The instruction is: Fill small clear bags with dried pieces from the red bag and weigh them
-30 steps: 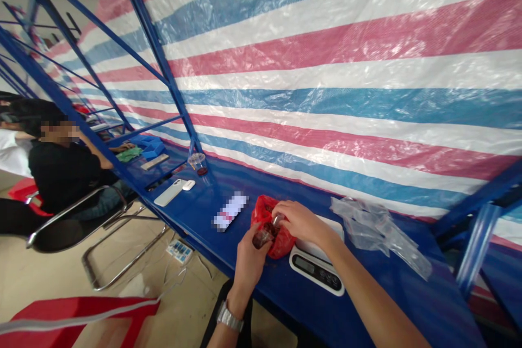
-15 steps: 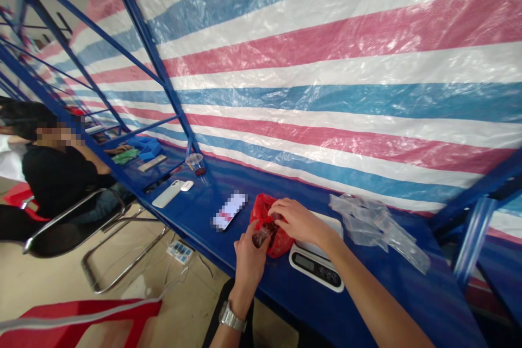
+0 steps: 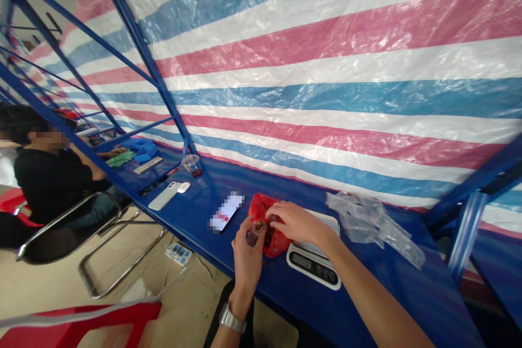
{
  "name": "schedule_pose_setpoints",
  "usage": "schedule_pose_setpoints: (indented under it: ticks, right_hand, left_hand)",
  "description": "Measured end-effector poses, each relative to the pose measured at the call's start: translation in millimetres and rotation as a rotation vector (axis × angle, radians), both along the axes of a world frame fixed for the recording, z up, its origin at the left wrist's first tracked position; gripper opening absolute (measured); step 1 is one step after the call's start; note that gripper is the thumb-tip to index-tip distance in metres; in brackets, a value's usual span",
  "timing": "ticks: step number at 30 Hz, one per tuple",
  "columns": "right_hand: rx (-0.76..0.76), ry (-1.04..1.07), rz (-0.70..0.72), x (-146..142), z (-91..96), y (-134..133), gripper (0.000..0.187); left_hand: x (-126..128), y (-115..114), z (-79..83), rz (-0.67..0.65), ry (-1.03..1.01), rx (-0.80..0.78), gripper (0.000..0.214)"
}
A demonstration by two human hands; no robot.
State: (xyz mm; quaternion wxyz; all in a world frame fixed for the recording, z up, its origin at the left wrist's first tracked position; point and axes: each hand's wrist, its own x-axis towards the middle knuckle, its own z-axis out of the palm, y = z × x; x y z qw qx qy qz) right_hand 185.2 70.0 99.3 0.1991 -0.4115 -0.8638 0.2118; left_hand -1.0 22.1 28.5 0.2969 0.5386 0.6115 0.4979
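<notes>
A red plastic bag (image 3: 266, 231) lies open on the blue shelf (image 3: 228, 250), with dark contents inside. My left hand (image 3: 247, 254) is closed round a small clear container (image 3: 255, 231) held just left of the bag's mouth. My right hand (image 3: 293, 222) reaches into the top of the bag with its fingers pinched together; what they hold is hidden. A white digital scale (image 3: 314, 261) sits directly right of the bag, under my right wrist.
A heap of clear plastic bags (image 3: 369, 224) lies right of the scale. A phone (image 3: 226, 211), a white remote (image 3: 164, 196) and a clear cup (image 3: 191, 163) sit further left. A person in black sits on a chair (image 3: 73, 228) at far left. Striped tarp behind.
My left hand has lifted the clear container up and slightly left, out from against the bag. My right hand stays at the bag's mouth. The view has drifted a little left.
</notes>
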Motion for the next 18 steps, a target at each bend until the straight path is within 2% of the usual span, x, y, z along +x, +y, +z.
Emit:
schedule_pose_setpoints:
  ticks: [2,5,9,11,15,18]
  right_hand:
    - [-0.080,0.010,-0.007,-2,4.7,-4,0.005]
    - [-0.138,0.034,-0.035,-7,12.3,-10,0.008]
    - [-0.102,0.070,-0.022,-13,21.4,-15,0.002]
    - [-0.066,0.088,-0.009,-13,25.7,-16,0.006]
    - [-0.005,0.132,-0.016,-9,33.5,-17,0.016]
    - [0.014,0.152,-0.017,-9,36.8,-19,0.018]
  left_hand:
    - [2,0,-0.7,0.005,-0.031,0.016,0.046]
    - [8,0,0.0,0.009,-0.093,0.035,0.048]
    - [14,-4,5.6,0.031,-0.138,0.085,0.052]
    - [13,-7,9.6,0.032,-0.135,0.138,0.052]
    - [4,-9,16.7,-0.075,-0.259,0.223,0.058]
    - [-4,-6,20.2,-0.172,-0.409,0.150,0.056]
